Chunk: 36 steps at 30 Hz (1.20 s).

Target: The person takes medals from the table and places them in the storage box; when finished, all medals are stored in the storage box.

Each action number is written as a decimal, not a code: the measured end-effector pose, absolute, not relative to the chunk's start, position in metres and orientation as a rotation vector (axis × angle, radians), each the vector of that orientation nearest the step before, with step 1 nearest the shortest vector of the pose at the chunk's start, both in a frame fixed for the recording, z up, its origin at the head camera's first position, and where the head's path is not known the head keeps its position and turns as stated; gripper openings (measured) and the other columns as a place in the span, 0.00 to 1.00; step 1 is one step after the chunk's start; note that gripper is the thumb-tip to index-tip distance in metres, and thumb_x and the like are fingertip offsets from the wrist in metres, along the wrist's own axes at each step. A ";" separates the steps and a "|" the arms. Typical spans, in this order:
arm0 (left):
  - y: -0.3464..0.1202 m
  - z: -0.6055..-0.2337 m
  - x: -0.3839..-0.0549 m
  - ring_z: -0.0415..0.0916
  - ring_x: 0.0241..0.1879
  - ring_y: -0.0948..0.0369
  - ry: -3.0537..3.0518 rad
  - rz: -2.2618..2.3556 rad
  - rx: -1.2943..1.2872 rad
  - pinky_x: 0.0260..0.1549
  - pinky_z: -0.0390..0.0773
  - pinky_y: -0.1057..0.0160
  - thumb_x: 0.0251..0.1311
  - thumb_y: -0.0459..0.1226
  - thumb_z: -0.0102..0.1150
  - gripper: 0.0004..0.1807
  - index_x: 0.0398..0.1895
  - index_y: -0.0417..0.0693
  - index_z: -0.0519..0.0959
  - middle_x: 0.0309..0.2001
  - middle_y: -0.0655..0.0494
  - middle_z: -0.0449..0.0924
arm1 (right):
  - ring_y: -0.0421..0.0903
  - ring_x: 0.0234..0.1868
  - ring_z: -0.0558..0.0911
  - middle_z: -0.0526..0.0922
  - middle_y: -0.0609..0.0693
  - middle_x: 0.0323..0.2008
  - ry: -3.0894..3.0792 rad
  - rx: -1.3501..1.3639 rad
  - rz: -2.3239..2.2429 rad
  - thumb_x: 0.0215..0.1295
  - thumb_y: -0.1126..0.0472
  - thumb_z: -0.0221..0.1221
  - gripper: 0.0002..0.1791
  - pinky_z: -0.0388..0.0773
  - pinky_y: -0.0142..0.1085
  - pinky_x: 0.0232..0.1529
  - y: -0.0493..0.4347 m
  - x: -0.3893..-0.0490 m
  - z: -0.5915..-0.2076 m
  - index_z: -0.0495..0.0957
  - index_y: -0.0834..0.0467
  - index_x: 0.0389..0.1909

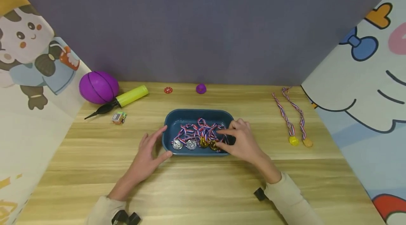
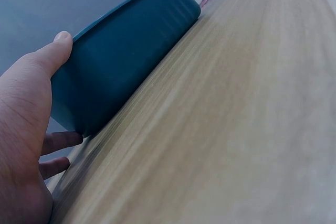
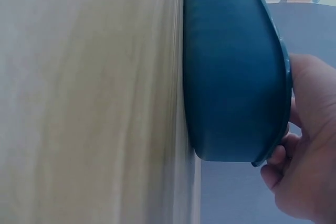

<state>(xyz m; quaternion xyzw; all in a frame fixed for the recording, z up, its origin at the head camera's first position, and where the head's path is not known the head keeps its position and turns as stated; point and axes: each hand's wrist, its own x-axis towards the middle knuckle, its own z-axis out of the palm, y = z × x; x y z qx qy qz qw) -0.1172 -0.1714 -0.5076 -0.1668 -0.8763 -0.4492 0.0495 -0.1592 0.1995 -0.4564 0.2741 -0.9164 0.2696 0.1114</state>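
A dark blue plastic tray [image 1: 198,113] stands on the wooden table. Inside lie two silver medals [image 1: 191,144] and two gold medals [image 1: 204,142] with tangled red, white and blue ribbons [image 1: 203,132]. My left hand [image 1: 146,155] holds the tray's left end, thumb at the near corner, fingertips at the left rim. In the left wrist view that thumb [image 2: 62,40] lies on the rim. My right hand [image 1: 242,140] reaches over the right rim; thumb and index finger stand apart inside, the thumb tip close to the right gold medal. Its other fingers bend near the rim in the right wrist view.
Two more ribboned medals [image 1: 294,141] lie at the right. Back left are a purple ball [image 1: 99,87], a yellow hand pump [image 1: 131,96] and a small toy truck [image 1: 118,117]. A red chip [image 1: 168,90] and a small purple object [image 1: 201,88] lie by the grey back wall [image 1: 196,27].
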 end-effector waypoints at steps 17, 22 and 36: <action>-0.171 -0.507 -0.118 0.70 0.77 0.36 -2.658 -1.374 -0.513 0.84 0.36 0.28 0.69 0.49 0.75 0.50 0.90 0.65 0.59 0.77 0.40 0.75 | 0.43 0.31 0.62 0.65 0.46 0.22 -2.363 0.661 1.073 0.58 0.69 0.80 0.13 0.57 0.35 0.41 0.224 -0.150 -0.460 0.95 0.60 0.45; -0.171 -0.508 -0.117 0.70 0.76 0.36 -2.654 -1.370 -0.512 0.84 0.37 0.28 0.69 0.48 0.75 0.50 0.90 0.64 0.60 0.77 0.39 0.75 | 0.45 0.30 0.63 0.65 0.45 0.22 -2.303 0.588 1.108 0.55 0.74 0.79 0.14 0.57 0.32 0.38 0.240 -0.143 -0.460 0.94 0.62 0.43; -0.170 -0.507 -0.117 0.70 0.77 0.37 -2.669 -1.370 -0.503 0.84 0.36 0.28 0.69 0.49 0.75 0.50 0.90 0.66 0.59 0.76 0.40 0.76 | 0.42 0.26 0.61 0.63 0.52 0.21 -2.305 0.383 1.157 0.53 0.81 0.78 0.16 0.58 0.32 0.32 0.278 -0.127 -0.466 0.94 0.64 0.41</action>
